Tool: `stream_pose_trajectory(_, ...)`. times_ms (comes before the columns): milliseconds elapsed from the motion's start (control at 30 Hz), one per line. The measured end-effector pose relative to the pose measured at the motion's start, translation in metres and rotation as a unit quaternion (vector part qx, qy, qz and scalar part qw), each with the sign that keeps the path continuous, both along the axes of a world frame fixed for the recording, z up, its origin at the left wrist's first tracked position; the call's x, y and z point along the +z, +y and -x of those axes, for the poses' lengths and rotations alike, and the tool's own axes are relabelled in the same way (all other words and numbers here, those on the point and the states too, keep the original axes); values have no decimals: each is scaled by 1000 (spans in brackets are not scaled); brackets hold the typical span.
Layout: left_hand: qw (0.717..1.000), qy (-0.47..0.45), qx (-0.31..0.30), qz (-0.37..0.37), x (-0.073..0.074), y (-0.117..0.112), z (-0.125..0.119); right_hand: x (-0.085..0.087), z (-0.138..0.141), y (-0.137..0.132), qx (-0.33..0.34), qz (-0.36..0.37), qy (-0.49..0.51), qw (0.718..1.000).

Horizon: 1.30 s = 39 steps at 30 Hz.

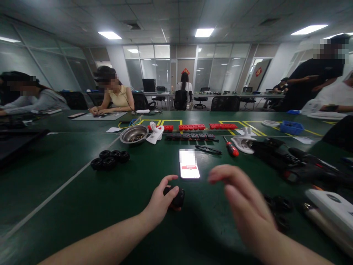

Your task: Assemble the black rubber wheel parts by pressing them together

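My left hand (162,200) is closed around a black wheel (179,198), its thumb on top, just above the table. The wheel's far side is partly covered by my fingers. Raised to the right, my right hand (242,198) is smeared by motion; its fingers are bent and apart from the thumb, with nothing visible between them. A phone (189,173) with a lit screen lies beyond and between both hands. Several more black wheels (109,160) are grouped at the left, and others (281,206) sit partly behind my right hand.
Farther back lie a metal bowl (134,133) with small parts, red trays (192,127), a black strip (191,137), glasses (209,149), a screwdriver (232,148) and a blue bin (291,127). Black equipment (300,162) and a white device (332,208) crowd the right. Other people sit and stand around.
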<state>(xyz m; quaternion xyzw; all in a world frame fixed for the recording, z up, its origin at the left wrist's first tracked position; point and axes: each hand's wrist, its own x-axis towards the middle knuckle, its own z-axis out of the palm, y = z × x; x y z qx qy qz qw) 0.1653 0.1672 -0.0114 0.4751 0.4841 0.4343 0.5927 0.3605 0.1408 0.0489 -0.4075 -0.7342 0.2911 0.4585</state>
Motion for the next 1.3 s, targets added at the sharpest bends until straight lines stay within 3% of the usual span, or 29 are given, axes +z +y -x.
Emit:
stream_pose_trajectory(100,997,29,30,-70,0,-3,0,-30,32,23,82,202,48,975)
stream_pose_trajectory(200,987,74,17,-140,-1,-6,1,-56,45,31,125,280,3,952)
stream_pose_trajectory(267,984,91,-4,-155,-1,-6,2,-62,44,29,120,255,-25,959)
stream_pose_trajectory(367,987,100,-16,-126,-3,-2,3,-58,38,23,71,157,-90,981)
stream_pose_trajectory(500,993,82,-21,-76,-5,1,3,-50,33,20,49,65,-181,980)
stream_pose_trajectory(667,994,62,-37,-83,-4,-2,2,-48,30,22,46,53,-230,971)
stream_pose_trajectory(867,998,46,-29,-39,1,0,1,-48,29,24,107,-30,-216,970)
stream_pose_trajectory(1100,997,53,-36,-36,2,-1,2,-53,28,27,56,5,-239,969)
stream_pose_trajectory(1300,997,73,-15,-33,2,2,1,-51,27,27,98,-66,-218,969)
